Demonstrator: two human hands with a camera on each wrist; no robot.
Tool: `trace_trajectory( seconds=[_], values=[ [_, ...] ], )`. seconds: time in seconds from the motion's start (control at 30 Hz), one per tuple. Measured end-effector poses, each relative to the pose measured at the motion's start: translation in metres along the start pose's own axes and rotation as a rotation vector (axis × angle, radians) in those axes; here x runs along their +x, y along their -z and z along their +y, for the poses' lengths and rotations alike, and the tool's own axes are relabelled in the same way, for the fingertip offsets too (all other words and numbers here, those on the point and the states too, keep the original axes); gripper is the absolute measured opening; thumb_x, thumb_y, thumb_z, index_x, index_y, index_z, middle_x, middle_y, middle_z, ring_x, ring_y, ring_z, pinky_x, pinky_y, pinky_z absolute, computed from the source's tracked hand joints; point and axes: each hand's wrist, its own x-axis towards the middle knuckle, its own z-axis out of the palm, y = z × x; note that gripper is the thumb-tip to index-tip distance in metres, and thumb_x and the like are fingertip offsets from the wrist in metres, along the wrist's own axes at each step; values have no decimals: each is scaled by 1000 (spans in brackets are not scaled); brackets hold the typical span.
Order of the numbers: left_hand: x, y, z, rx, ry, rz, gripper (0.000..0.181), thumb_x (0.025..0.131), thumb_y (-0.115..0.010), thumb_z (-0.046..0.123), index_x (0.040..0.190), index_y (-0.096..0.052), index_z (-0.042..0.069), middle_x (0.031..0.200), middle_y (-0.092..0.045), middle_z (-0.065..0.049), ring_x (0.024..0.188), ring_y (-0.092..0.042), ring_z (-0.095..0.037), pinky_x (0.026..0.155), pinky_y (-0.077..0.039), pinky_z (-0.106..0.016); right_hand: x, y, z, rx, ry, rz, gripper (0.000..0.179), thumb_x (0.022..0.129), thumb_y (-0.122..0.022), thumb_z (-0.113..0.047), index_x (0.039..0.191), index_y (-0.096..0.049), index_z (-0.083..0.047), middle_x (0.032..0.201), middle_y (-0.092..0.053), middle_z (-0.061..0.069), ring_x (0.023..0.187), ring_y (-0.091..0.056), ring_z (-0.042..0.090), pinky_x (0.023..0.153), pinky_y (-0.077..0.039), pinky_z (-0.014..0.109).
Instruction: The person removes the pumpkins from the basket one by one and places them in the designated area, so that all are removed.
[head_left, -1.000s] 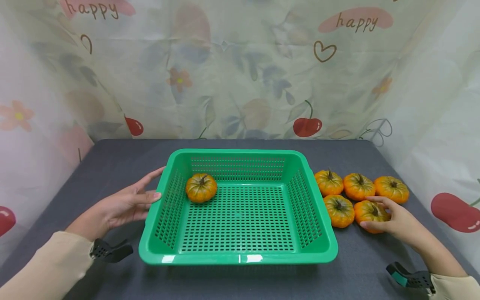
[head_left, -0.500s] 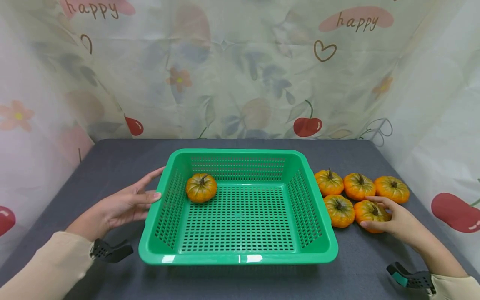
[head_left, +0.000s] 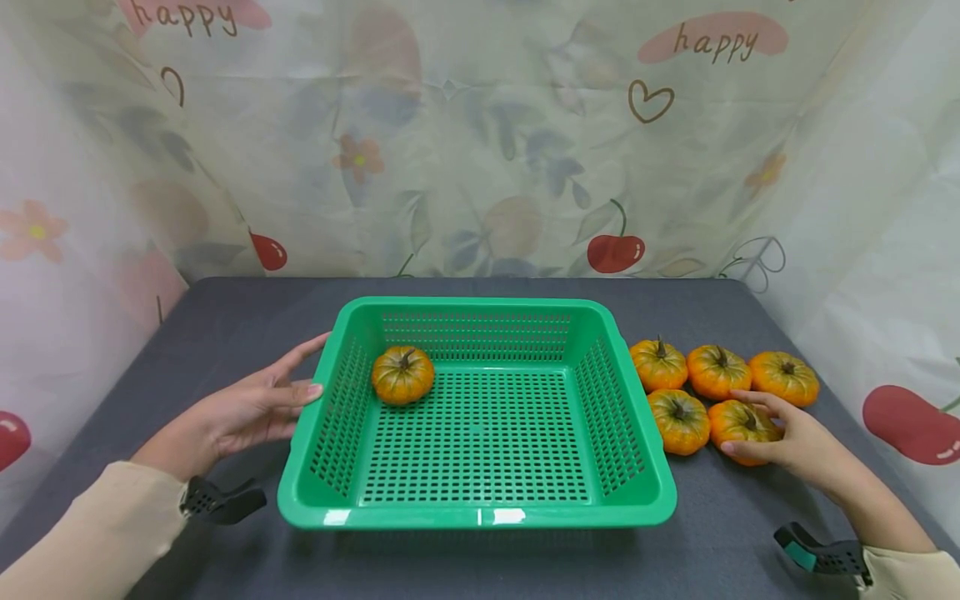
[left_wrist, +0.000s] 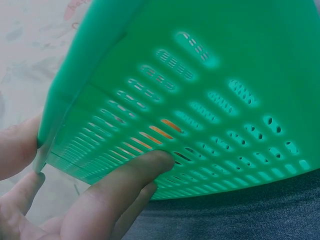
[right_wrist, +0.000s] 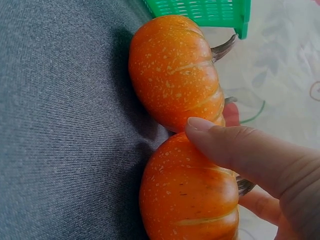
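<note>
A green plastic basket (head_left: 480, 517) with slotted walls stands mid-table, one small orange pumpkin (head_left: 402, 377) lying in its back left part. My left hand (head_left: 251, 410) holds the basket's left side, thumb at the rim. The left wrist view shows fingertips (left_wrist: 159, 160) against the outside of the slotted wall. To the right of the basket my right hand (head_left: 798, 437) grips a front-row pumpkin (head_left: 742, 423) between thumb and fingers. In the right wrist view the thumb (right_wrist: 215, 140) lies across the top of that pumpkin, and the neighbouring pumpkin (right_wrist: 175, 70) sits right beside it.
Another front-row pumpkin (head_left: 677, 422) sits by the basket's right wall. Behind it stands a row of three: a left one (head_left: 657, 367), a middle one (head_left: 716, 372) and a right one (head_left: 783, 379). A printed curtain (head_left: 480, 167) rises behind the dark table (head_left: 247, 312).
</note>
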Motion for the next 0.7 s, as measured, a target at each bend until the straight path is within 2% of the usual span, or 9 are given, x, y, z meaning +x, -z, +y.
trace_trajectory(
  seconds=[0.47, 0.7],
  values=[
    [1, 0, 0, 11, -1, 3, 83, 101, -48, 7, 154, 9, 38, 131, -57, -5, 108, -67, -30, 92, -52, -53, -1, 3, 0, 40, 22, -3, 83, 87, -72, -37, 148, -30, 1, 146, -24, 40, 124, -29, 61, 90, -36, 73],
    [0, 0, 0, 9, -3, -4, 83, 101, -48, 7, 154, 8, 38, 130, -58, -5, 107, -67, -29, 92, -52, -52, -4, 14, -2, 45, 25, -32, 82, 91, -69, -33, 148, -24, 5, 142, -31, 40, 123, -37, 60, 88, -48, 63]
  ],
)
